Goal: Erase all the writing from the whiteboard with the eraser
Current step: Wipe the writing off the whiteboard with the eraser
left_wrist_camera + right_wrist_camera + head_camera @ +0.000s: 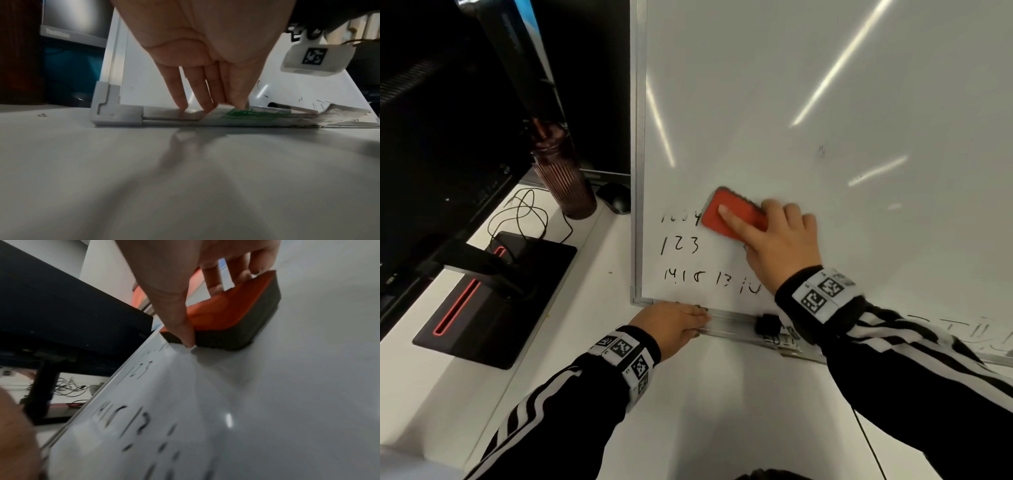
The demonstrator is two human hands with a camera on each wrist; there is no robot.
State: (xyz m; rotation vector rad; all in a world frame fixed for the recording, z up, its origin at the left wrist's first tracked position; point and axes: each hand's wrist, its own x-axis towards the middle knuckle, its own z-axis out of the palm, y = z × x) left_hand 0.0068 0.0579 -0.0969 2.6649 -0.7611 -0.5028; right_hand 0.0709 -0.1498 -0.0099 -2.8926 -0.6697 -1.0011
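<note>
A white whiteboard (825,102) stands upright on the desk, its lower left corner bearing black handwritten numbers (679,245) in three rows; the top row is half wiped. My right hand (780,240) grips a red eraser (732,212) with a dark felt base (236,337), pressed flat on the board just right of the top row, index finger laid across its back, thumb on its near edge. My left hand (671,325) rests with straight fingers (179,97) on the board's bottom tray (174,116) near the grey corner piece (115,110).
A black marker (767,323) and papers (339,112) lie in the tray. Left of the board are a dark tumbler (566,178), a black mouse (616,198), a monitor on a black stand (493,294) and loose cables (527,212). White desk (722,411) spreads in front.
</note>
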